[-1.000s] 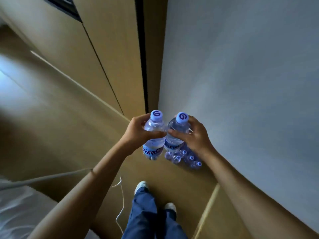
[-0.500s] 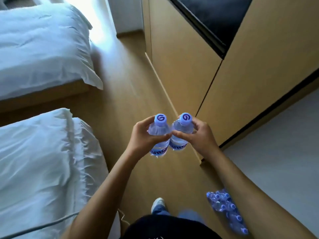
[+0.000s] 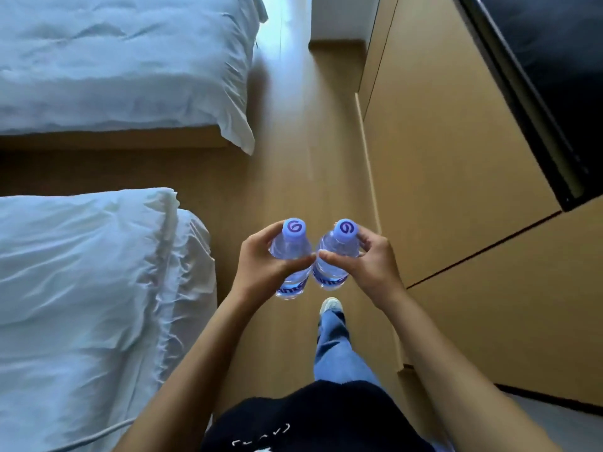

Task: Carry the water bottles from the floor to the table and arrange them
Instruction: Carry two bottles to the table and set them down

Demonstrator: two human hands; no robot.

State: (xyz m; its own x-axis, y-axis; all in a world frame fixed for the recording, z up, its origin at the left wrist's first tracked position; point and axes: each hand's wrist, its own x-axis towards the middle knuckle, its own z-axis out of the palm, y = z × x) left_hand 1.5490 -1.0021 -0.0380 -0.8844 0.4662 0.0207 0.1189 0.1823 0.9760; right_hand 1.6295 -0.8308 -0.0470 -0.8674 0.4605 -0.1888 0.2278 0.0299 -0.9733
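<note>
Two clear water bottles with pale blue caps are held upright side by side, chest-high above the wooden floor. My left hand [image 3: 261, 269] grips the left bottle [image 3: 291, 252] around its shoulder. My right hand [image 3: 368, 265] grips the right bottle [image 3: 336, 252] the same way. The two bottles almost touch and their lower labels show below my fingers. No table is in view, and the pack of bottles on the floor is out of frame.
Two beds with white duvets lie on the left, one near [image 3: 81, 305] and one farther [image 3: 124, 60]. A wooden cabinet wall [image 3: 456, 190] with a dark screen [image 3: 548, 76] runs along the right. A wooden floor aisle [image 3: 310, 158] runs ahead between them. My shoe [image 3: 330, 304] steps forward.
The view has swung from the wall and the floor pack round to the aisle between beds and cabinet. The pack has left the frame. Both hands keep holding their bottles.
</note>
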